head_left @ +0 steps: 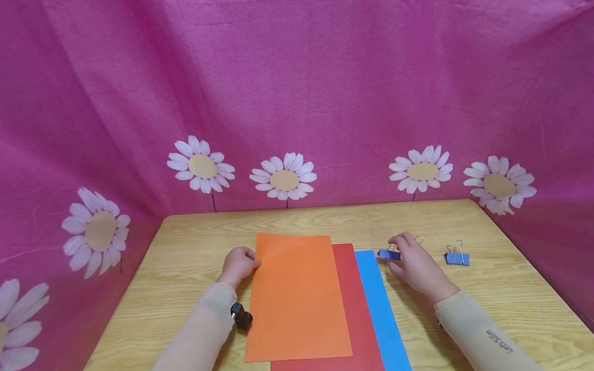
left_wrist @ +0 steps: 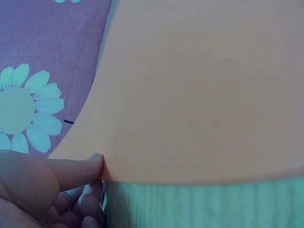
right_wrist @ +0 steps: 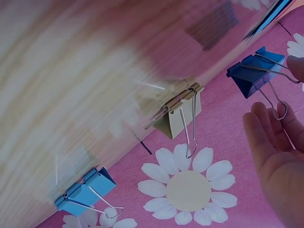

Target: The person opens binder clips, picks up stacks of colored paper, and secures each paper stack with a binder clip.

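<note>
My left hand [head_left: 239, 265] pinches the left edge of an orange sheet of paper [head_left: 296, 300], its thumb on top in the left wrist view. Under the orange sheet lie a red sheet [head_left: 366, 336] and a blue sheet [head_left: 387, 313], each offset to the right and nearer me. To the right of the sheets, my right hand [head_left: 420, 266] holds a dark blue binder clip [right_wrist: 256, 71] by its wire handles, thumb on one side and fingers on the other. In the right wrist view the clip is off the table.
A pale binder clip [right_wrist: 178, 116] stands on the wooden table [head_left: 205, 229], mostly hidden behind my right hand in the head view. Farther right stands another blue binder clip [head_left: 457, 258]. A pink cloth with daisies [head_left: 294, 98] hangs around the table's back and sides.
</note>
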The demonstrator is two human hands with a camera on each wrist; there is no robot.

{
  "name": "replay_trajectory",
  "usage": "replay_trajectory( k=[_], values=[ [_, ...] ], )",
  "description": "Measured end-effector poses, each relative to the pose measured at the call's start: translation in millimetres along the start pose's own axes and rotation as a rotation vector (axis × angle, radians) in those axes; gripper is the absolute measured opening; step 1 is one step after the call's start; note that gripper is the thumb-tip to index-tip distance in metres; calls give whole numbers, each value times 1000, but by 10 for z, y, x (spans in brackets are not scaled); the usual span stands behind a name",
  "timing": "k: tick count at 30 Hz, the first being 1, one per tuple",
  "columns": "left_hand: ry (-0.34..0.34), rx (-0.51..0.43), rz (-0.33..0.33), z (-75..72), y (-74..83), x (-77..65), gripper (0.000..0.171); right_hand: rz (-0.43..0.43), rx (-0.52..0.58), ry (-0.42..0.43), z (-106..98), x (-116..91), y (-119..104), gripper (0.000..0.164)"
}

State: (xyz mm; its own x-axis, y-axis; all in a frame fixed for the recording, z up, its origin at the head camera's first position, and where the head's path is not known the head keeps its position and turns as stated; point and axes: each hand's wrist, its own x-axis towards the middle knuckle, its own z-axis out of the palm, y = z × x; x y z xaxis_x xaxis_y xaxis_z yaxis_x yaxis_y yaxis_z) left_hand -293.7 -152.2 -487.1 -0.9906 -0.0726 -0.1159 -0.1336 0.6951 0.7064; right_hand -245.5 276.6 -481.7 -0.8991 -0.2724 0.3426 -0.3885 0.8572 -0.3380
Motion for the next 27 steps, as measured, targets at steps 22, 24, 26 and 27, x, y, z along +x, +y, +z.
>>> replay_trajectory(
  k=[22, 24, 26, 27],
  values=[
    [34, -20, 22, 42, -51, 2, 18, 32, 94, -34, 16, 39, -214, 47],
    [32, -14, 30, 41, -51, 0, 17, 22, 93, -27, 30, 36, -219, 47],
    [27, -8, 32, 43, -48, -4, 17, 14, 95, -23, 43, 31, -218, 47],
    [25, -7, 30, 44, -45, -4, 17, 10, 94, -24, 48, 29, -219, 47]
  ],
)
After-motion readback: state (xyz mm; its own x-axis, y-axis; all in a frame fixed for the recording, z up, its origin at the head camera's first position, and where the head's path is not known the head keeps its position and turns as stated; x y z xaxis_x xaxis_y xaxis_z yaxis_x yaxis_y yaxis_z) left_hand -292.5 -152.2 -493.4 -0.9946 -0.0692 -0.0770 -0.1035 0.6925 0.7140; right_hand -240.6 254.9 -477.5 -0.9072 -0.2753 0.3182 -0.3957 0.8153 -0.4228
